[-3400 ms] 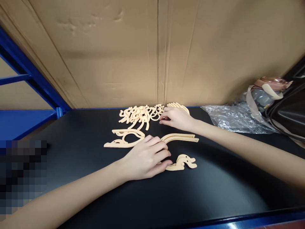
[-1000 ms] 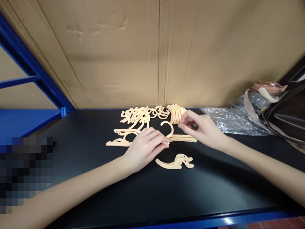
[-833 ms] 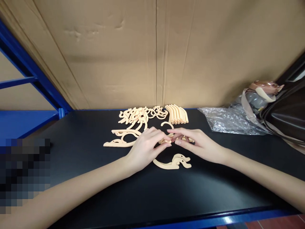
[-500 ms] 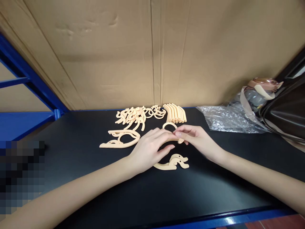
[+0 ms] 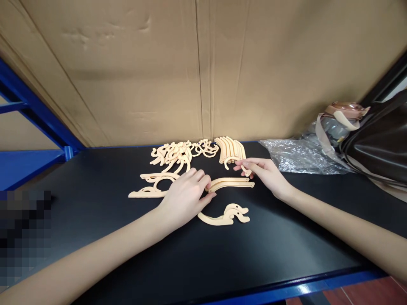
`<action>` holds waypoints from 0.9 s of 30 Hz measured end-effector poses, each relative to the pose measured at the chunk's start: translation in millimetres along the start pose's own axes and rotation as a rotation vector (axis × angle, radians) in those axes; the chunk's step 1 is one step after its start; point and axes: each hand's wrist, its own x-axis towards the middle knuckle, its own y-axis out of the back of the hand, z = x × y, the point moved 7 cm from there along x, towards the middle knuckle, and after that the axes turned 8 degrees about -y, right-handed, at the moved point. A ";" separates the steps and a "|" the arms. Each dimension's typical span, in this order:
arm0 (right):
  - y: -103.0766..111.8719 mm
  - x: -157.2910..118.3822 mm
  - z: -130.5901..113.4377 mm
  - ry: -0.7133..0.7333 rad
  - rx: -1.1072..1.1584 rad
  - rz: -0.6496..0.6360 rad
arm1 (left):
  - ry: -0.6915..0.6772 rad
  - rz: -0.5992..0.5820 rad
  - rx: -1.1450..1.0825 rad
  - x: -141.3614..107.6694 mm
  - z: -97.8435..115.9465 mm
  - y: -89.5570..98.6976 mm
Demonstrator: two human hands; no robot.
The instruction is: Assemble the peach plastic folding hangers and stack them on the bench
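My right hand pinches a beige plastic hook just above the table, its round end pointing down. Closed around the left end of a pair of slim curved hanger arms is my left hand, which hides that end. The arms lie side by side on the black table. Nearer to me rests another curved piece with two wavy, holed ends. Left of my left hand, and partly behind it, lies a piece with a ring-shaped middle and long arms.
Along the back of the black table are a heap of wavy beige parts, loose hooks and a row of curved arms. A clear plastic bag and a strapped bottle are at right. Cardboard stands behind.
My right hand has drawn the hook away from the arms, up and to the right. My left hand has shifted left, uncovering more of the two arms. The view has moved slightly.
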 end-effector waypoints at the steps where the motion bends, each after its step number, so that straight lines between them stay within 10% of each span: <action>1: -1.5 -0.2 1.7 -0.013 -0.002 -0.008 | -0.014 0.002 0.022 0.1 1.6 0.2; 27: -10.1 0.7 7.6 -0.023 -0.058 -0.061 | -0.138 -0.086 0.150 7.6 11.0 -8.8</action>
